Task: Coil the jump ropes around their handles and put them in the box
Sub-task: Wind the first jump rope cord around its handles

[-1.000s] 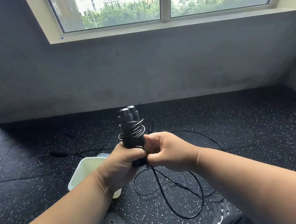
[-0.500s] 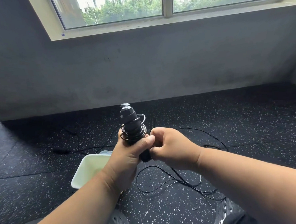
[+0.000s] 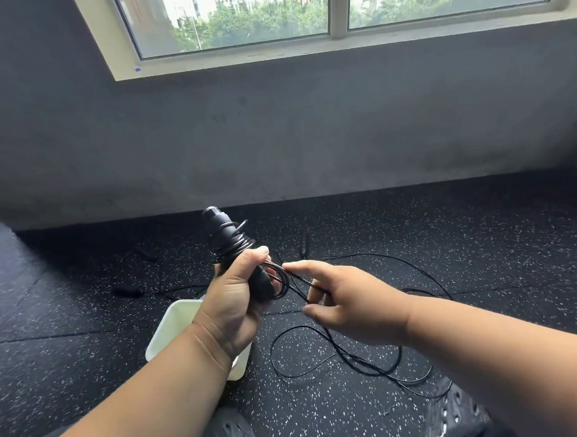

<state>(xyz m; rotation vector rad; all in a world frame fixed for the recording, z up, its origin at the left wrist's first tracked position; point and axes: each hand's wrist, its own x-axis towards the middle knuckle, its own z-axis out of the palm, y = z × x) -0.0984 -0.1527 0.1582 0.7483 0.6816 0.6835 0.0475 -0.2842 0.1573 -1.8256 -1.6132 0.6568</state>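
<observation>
The left hand (image 3: 233, 297) is gripping the black jump rope handles (image 3: 232, 247), fingers and thumb curled round their lower part, and is holding them above the floor, tilted with the upper ends pointing up and to the left. Several turns of the thin black rope (image 3: 339, 350) are lying wound round the handles just above the left thumb. The right hand (image 3: 348, 302) is sitting just beside the handles, with the rope running between its index finger and thumb; whether it is pinching the rope cannot be told. The loose remainder of the rope is lying in loops on the speckled black floor (image 3: 484, 240). The pale box (image 3: 177, 326) is standing on the floor beneath the left wrist.
</observation>
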